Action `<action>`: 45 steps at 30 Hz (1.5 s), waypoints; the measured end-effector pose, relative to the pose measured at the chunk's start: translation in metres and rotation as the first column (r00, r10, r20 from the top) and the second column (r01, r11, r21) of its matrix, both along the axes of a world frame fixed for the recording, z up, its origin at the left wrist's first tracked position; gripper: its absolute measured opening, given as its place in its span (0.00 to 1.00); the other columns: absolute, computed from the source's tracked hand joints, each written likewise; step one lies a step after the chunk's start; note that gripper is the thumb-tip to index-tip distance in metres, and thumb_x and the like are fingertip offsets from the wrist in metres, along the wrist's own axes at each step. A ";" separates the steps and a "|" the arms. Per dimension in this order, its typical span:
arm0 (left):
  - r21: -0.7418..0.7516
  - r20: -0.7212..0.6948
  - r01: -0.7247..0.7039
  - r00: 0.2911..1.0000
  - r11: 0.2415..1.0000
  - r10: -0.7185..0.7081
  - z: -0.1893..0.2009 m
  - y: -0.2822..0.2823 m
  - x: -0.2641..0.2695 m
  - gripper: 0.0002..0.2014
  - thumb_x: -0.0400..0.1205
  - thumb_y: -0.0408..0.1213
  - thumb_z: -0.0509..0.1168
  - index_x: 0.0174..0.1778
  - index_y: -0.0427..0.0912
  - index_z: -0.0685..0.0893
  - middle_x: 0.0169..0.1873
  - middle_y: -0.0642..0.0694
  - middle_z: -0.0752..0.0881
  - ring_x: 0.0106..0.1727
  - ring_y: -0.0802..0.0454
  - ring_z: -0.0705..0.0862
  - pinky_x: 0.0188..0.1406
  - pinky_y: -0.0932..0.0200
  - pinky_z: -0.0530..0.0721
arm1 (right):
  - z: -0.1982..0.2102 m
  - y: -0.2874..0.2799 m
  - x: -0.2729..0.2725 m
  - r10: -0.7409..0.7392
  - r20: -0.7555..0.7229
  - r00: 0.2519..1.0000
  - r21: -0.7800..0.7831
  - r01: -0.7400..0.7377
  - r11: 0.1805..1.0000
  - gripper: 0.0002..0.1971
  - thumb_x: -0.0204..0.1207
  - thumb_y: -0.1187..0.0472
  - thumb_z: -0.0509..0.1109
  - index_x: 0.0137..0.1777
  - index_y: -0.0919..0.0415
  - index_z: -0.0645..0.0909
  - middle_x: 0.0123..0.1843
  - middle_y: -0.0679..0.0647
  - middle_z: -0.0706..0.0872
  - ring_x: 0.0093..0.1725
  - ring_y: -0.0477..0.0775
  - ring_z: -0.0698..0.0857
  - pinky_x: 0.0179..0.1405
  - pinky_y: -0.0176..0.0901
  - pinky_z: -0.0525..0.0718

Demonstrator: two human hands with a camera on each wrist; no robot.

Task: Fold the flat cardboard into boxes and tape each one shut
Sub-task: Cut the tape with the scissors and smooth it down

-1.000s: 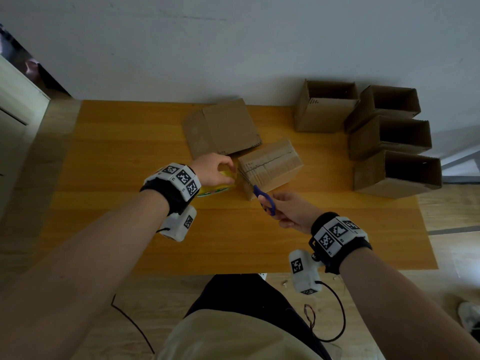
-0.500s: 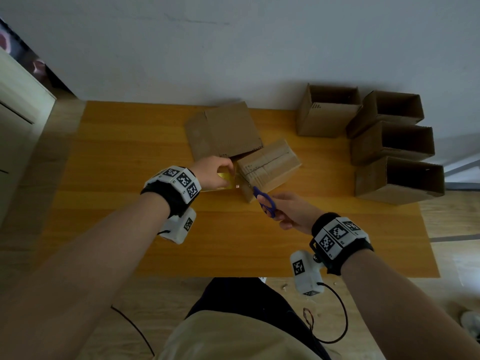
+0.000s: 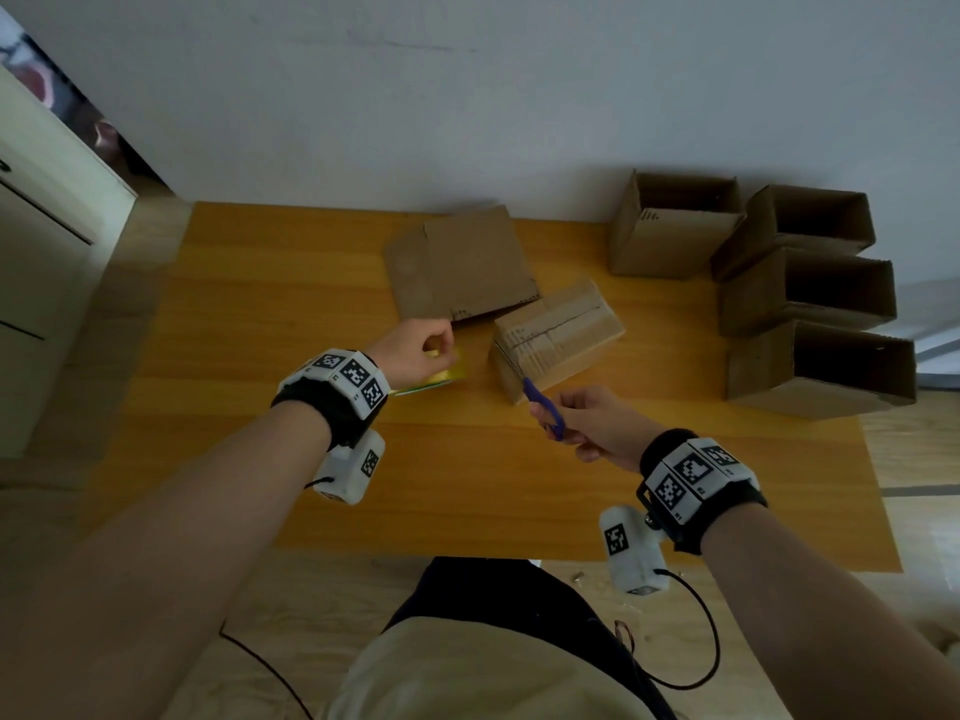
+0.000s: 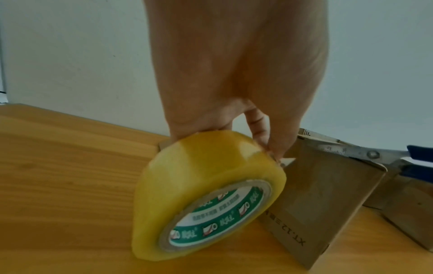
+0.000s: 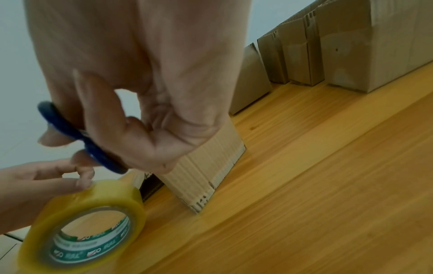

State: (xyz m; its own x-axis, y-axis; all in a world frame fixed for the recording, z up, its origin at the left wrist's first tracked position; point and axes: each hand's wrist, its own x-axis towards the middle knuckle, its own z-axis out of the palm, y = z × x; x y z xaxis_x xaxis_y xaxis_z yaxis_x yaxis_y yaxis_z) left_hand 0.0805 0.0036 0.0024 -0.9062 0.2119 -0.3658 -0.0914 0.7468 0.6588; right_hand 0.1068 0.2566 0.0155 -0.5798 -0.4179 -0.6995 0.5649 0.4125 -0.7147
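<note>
Two hands: both busy, working over a wooden table point(image 3: 260, 314).
Left hand point(image 3: 415, 350): fingers curled over the top of the tape roll, pinching it.
Tape roll point(image 4: 199, 194): yellowish clear tape, green-and-white core label, tilted on its edge on the table, just left of the closed box.
Flat cardboard point(image 3: 460, 267): one sheet lying flat, behind the roll, its near edge close to the closed box.
Closed box point(image 3: 558, 332): middle of the table, flaps folded in, near-left end faces the scissors.
Scissors point(image 3: 543, 413): blue handles, blades at the box's near-left top edge.
Right hand point(image 3: 597, 423): fingers through the scissor handles, gripping.
Open boxes point(image 3: 805, 298): four, far right, touching or just beside each other.
</note>
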 end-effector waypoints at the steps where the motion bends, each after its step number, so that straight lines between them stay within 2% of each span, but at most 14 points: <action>1: 0.016 -0.006 -0.006 1.000 1.000 0.006 -0.001 0.000 0.001 0.04 0.79 0.34 0.68 0.42 0.39 0.79 0.39 0.48 0.82 0.43 0.50 0.80 0.46 0.61 0.76 | 0.000 0.000 -0.001 0.004 0.002 1.000 0.006 -0.004 1.000 0.13 0.77 0.53 0.71 0.38 0.60 0.77 0.33 0.55 0.76 0.23 0.43 0.67 0.17 0.33 0.66; 4: 0.049 -0.012 -0.032 0.999 0.998 0.032 -0.001 0.002 0.005 0.05 0.78 0.32 0.69 0.42 0.40 0.78 0.36 0.54 0.80 0.39 0.56 0.78 0.43 0.72 0.73 | 0.001 -0.001 -0.003 0.013 0.007 1.000 0.026 -0.013 1.000 0.12 0.77 0.53 0.72 0.40 0.61 0.78 0.33 0.54 0.79 0.22 0.42 0.68 0.18 0.32 0.67; 7: 0.053 0.005 -0.043 0.999 0.998 0.043 0.001 0.006 0.009 0.18 0.76 0.34 0.71 0.59 0.47 0.74 0.41 0.60 0.75 0.41 0.61 0.78 0.38 0.63 0.78 | 0.001 -0.001 -0.003 0.033 -0.016 0.999 0.056 -0.032 0.998 0.13 0.76 0.52 0.72 0.37 0.60 0.78 0.29 0.50 0.78 0.23 0.42 0.69 0.20 0.34 0.68; 10: -0.014 0.022 0.004 1.000 1.000 -0.004 0.001 0.012 0.014 0.28 0.75 0.36 0.73 0.67 0.53 0.69 0.43 0.51 0.80 0.44 0.53 0.82 0.40 0.57 0.84 | 0.002 0.000 -0.004 0.053 -0.039 0.998 0.087 -0.050 0.995 0.14 0.76 0.51 0.72 0.37 0.59 0.78 0.27 0.48 0.77 0.23 0.43 0.70 0.21 0.34 0.69; 15: -0.181 0.023 0.191 0.981 0.965 -0.190 -0.009 0.023 0.022 0.21 0.74 0.40 0.70 0.61 0.60 0.73 0.48 0.53 0.84 0.48 0.53 0.84 0.44 0.50 0.86 | 0.004 -0.003 -0.004 0.059 -0.053 0.997 0.124 -0.052 0.991 0.14 0.76 0.49 0.73 0.39 0.60 0.79 0.30 0.50 0.79 0.25 0.44 0.71 0.21 0.35 0.70; 18: -0.265 0.153 0.321 0.945 0.909 -0.289 -0.014 0.025 0.023 0.15 0.79 0.41 0.65 0.61 0.56 0.78 0.49 0.50 0.83 0.36 0.55 0.80 0.32 0.58 0.79 | 0.006 -0.005 -0.005 0.111 -0.081 0.991 0.181 -0.095 0.979 0.16 0.76 0.48 0.72 0.39 0.61 0.77 0.31 0.51 0.79 0.28 0.46 0.71 0.22 0.35 0.71; 21: -0.336 0.183 0.406 0.913 0.850 -0.364 -0.023 0.025 0.026 0.14 0.80 0.43 0.63 0.62 0.55 0.79 0.38 0.50 0.81 0.29 0.58 0.73 0.27 0.60 0.71 | 0.003 -0.006 -0.007 0.210 -0.138 0.968 0.279 -0.165 0.946 0.20 0.74 0.46 0.73 0.40 0.64 0.76 0.32 0.54 0.76 0.28 0.50 0.71 0.21 0.37 0.74; 26: -0.400 0.262 0.463 0.885 0.791 -0.385 -0.042 0.028 0.037 0.17 0.81 0.46 0.64 0.67 0.55 0.74 0.53 0.46 0.83 0.44 0.51 0.80 0.39 0.58 0.78 | -0.007 -0.007 -0.008 0.323 -0.209 0.923 0.415 -0.215 0.884 0.20 0.74 0.45 0.73 0.40 0.62 0.73 0.40 0.61 0.87 0.25 0.53 0.72 0.24 0.42 0.72; 29: -0.425 0.245 0.427 0.903 0.798 -0.352 -0.052 0.029 0.041 0.18 0.82 0.47 0.62 0.68 0.57 0.72 0.59 0.45 0.83 0.54 0.47 0.82 0.44 0.55 0.82 | -0.009 -0.009 -0.009 0.394 -0.270 0.879 0.522 -0.210 0.827 0.23 0.69 0.40 0.75 0.37 0.58 0.71 0.32 0.53 0.77 0.30 0.51 0.72 0.28 0.41 0.70; 33: -0.347 0.202 0.313 0.946 0.884 -0.255 -0.054 0.027 0.042 0.26 0.82 0.51 0.61 0.77 0.58 0.63 0.68 0.46 0.78 0.63 0.46 0.80 0.54 0.49 0.84 | -0.012 -0.009 -0.009 0.406 -0.267 0.874 0.533 -0.218 0.818 0.24 0.68 0.38 0.75 0.37 0.57 0.71 0.32 0.52 0.76 0.31 0.51 0.73 0.29 0.41 0.70; 36: -0.314 0.006 0.047 0.999 0.948 -0.048 -0.045 0.025 0.032 0.22 0.84 0.45 0.58 0.75 0.51 0.65 0.56 0.44 0.84 0.44 0.49 0.83 0.38 0.51 0.85 | -0.013 -0.009 -0.009 0.411 -0.270 0.871 0.533 -0.221 0.817 0.24 0.68 0.38 0.75 0.37 0.57 0.71 0.32 0.52 0.76 0.31 0.51 0.73 0.30 0.41 0.70; 38: -0.191 -0.123 -0.076 0.991 0.979 0.053 -0.035 0.026 0.023 0.23 0.85 0.35 0.56 0.77 0.50 0.64 0.59 0.42 0.83 0.37 0.49 0.82 0.30 0.55 0.79 | -0.013 -0.011 -0.009 0.415 -0.259 0.872 0.530 -0.231 0.816 0.24 0.68 0.38 0.75 0.37 0.57 0.70 0.31 0.51 0.75 0.30 0.51 0.72 0.30 0.42 0.70; 42: 0.075 -0.191 0.001 0.982 0.997 0.013 -0.015 0.034 0.008 0.32 0.83 0.23 0.52 0.77 0.62 0.63 0.72 0.45 0.74 0.56 0.49 0.81 0.48 0.63 0.79 | -0.012 -0.013 -0.011 0.386 -0.218 0.896 0.516 -0.230 0.825 0.25 0.69 0.38 0.74 0.40 0.60 0.72 0.30 0.51 0.74 0.26 0.51 0.72 0.24 0.41 0.70; 45: 0.063 -0.142 0.026 0.990 0.998 -0.017 -0.009 0.037 0.003 0.31 0.83 0.24 0.51 0.69 0.69 0.70 0.73 0.48 0.75 0.48 0.43 0.83 0.42 0.51 0.85 | -0.014 -0.013 -0.015 0.402 -0.177 0.898 0.492 -0.272 0.827 0.26 0.69 0.37 0.73 0.41 0.62 0.75 0.27 0.52 0.74 0.23 0.51 0.73 0.21 0.39 0.72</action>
